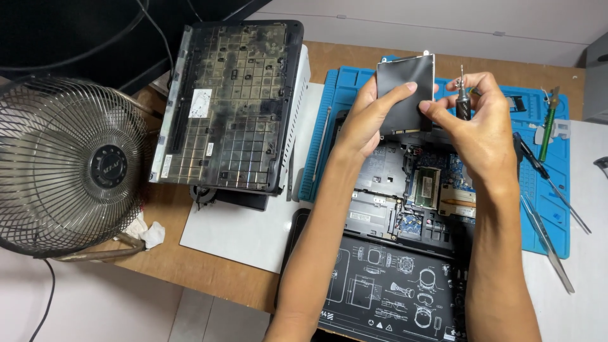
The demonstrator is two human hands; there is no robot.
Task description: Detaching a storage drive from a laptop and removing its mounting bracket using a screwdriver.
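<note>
Both hands hold a flat dark rectangular drive in a silver metal bracket [405,92] above the opened laptop chassis [405,196] on the blue silicone work mat [557,190]. The left hand [370,117] grips its left edge between thumb and fingers; the right hand [484,123] pinches its right edge while clasping a small dark-handled screwdriver [463,95] upright in its fingers

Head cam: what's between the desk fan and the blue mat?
In the head view, between the desk fan and the blue mat lie an upturned dark laptop cover on a white box and a white sheet.
</note>
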